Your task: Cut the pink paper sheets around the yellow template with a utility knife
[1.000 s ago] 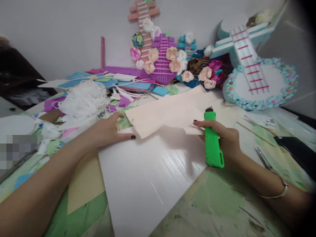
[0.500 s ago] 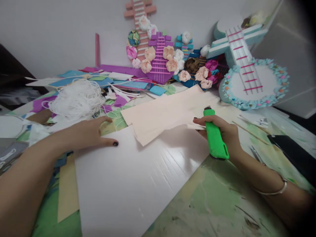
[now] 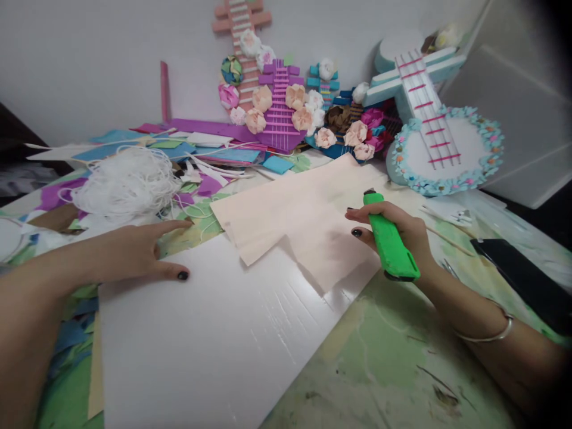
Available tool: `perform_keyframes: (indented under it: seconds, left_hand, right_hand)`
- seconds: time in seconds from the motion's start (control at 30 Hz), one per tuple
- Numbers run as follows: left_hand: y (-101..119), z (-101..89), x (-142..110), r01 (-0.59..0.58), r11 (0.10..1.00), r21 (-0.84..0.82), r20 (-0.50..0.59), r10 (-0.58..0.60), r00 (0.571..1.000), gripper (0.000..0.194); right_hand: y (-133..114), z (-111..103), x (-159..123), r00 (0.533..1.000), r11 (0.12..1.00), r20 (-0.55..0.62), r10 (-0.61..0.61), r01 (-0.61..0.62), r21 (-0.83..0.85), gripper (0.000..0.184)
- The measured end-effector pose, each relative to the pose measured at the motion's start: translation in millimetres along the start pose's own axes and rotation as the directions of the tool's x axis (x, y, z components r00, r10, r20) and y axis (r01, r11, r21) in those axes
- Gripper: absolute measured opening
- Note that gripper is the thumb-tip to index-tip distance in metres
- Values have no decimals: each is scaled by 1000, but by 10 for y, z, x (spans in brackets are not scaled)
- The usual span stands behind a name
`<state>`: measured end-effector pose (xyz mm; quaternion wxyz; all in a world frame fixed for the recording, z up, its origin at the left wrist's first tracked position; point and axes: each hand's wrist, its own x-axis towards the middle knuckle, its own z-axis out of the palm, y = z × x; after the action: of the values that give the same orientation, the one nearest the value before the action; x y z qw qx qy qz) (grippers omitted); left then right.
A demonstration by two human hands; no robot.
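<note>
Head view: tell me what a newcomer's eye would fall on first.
Probably the bright green cutter, gripped in the right hand near the right end of the glossy white sheet. Next comes the large pale-blue, instrument-shaped craft at the back right, its round body ringed with small flowers. On the other side, a tangle of white string lies just beyond the left hand.

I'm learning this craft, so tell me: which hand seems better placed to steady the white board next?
Left, probably. The left hand looks empty, its thumb over the edge of the white board. The right hand grips a green utility knife, so it seems less free to press down.
</note>
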<state>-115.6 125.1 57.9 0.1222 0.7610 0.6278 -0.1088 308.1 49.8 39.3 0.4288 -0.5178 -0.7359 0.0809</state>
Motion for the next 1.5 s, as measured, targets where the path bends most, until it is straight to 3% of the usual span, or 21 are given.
perform_keyframes:
  seconds: [0.07,0.17,0.27,0.37,0.87,1.23,1.5]
  left_hand:
    - [-19,11,7,-12,1000,-3,-4,12,1000,106]
    - [-16,14,13,-21,1000,21,-42,22,999,97]
    - [19,2,25,-9,998,65,-78,14,997,92]
    - [67,-15,33,6,997,77,-91,1,996,87]
    - [144,-37,14,43,991,130,-88,-32,996,83]
    - [169,-10,30,105,984,146,-116,-88,989,100]
    - [243,-19,4,126,988,88,-190,-108,976,85]
  right_hand:
    - [25,7,-4,1000,1000,23,9,-10,27,24]
    - [6,11,-18,982,1000,188,6,-8,8,27]
    - [-46,10,-35,906,1000,423,-16,22,-8,32]
    - [-57,16,-46,843,995,536,-54,91,-43,35]
    - [-78,-21,-74,791,957,605,-94,240,-165,36]
    - [-166,-60,-83,771,939,634,-56,257,-229,32]
    - [-161,-45,-87,781,937,623,-49,252,-242,28]
